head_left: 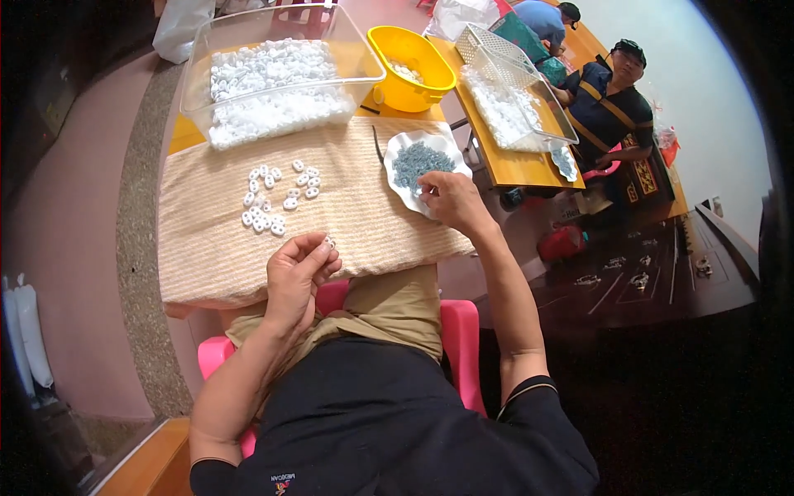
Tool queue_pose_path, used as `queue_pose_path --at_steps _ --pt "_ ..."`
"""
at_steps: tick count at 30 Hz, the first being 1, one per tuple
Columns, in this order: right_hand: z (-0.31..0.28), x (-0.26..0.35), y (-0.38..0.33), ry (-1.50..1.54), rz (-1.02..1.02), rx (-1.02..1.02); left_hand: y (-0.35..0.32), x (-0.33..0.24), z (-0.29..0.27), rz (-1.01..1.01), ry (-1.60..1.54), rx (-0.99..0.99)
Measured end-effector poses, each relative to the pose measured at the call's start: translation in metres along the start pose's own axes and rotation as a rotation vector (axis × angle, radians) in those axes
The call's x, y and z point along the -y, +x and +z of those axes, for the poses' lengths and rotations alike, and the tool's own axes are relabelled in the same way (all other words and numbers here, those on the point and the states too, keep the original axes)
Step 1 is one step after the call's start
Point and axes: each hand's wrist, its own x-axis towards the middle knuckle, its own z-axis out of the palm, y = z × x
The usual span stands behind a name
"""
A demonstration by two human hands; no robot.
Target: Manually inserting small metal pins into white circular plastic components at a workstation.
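Between the thumb and fingers of my left hand (299,266) is a small white plastic piece (330,242), held just above the near part of the cloth. My right hand (451,198) reaches over a white scalloped dish (399,187) heaped with small grey-blue parts (420,164). Its fingertips are bent down at the dish's right side, and whether they pinch a part cannot be made out. Several white oval pieces with dark holes (259,221) lie loosely on the striped cloth (347,198), left of the dish.
A clear bin (194,106) full of white pieces stands at the back left, beside a yellow tub (418,97) with a few pieces inside. A thin dark stick (377,145) lies by the dish. Two people sit at another table (504,174) with a bin on the right.
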Motion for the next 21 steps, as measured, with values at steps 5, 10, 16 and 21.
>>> queue_pose_path --at_steps 5,10,16,21 --pt "0.002 0.002 0.008 -0.061 -0.013 0.029 0.001 -0.001 0.0 -0.013 -0.009 0.0" --pt "-0.003 -0.001 0.022 -0.126 -0.095 0.178 0.001 -0.002 0.001 -0.029 -0.004 -0.015" --pt "-0.006 -0.001 0.032 -0.142 -0.082 0.275 0.001 0.0 -0.001 -0.019 -0.014 0.001" --pt "-0.013 0.006 0.021 -0.093 -0.062 0.233 0.0 -0.002 0.001 -0.019 -0.021 0.006"
